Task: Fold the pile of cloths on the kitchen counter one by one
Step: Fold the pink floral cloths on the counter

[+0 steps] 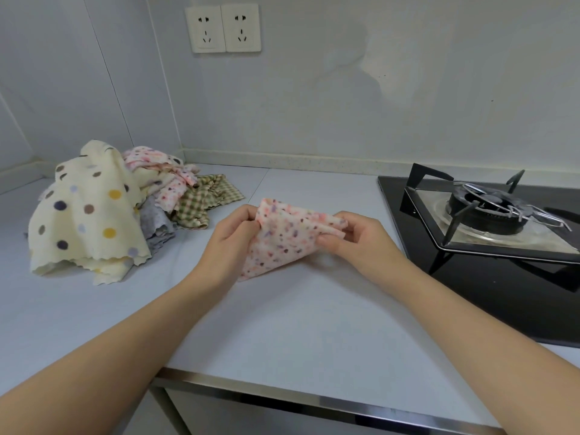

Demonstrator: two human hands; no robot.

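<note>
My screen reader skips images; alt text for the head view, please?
The left hand and right hand pinch a pink speckled cloth over a white counter. A pile of unfolded cloths lies to its left, a black gas stove to its right.

Soft even light; faint shadows; wide-angle edge warping

Holding pink speckled cloth (282, 243) over white counter (298, 324), mid-frame: left hand (232, 233) pinching its left edge, right hand (357, 237) pinching its right edge, lower corner drooping toward counter, contact unclear. Far left: unfolded pile of cloths (131, 202), cream polka-dot cloth (88, 215) draped on top, grey cloth (155, 221) and green checked cloth (204, 199) poking out beside it. Right: black gas hob (489, 215) with burner grate. On back wall: double socket (222, 28).
</note>
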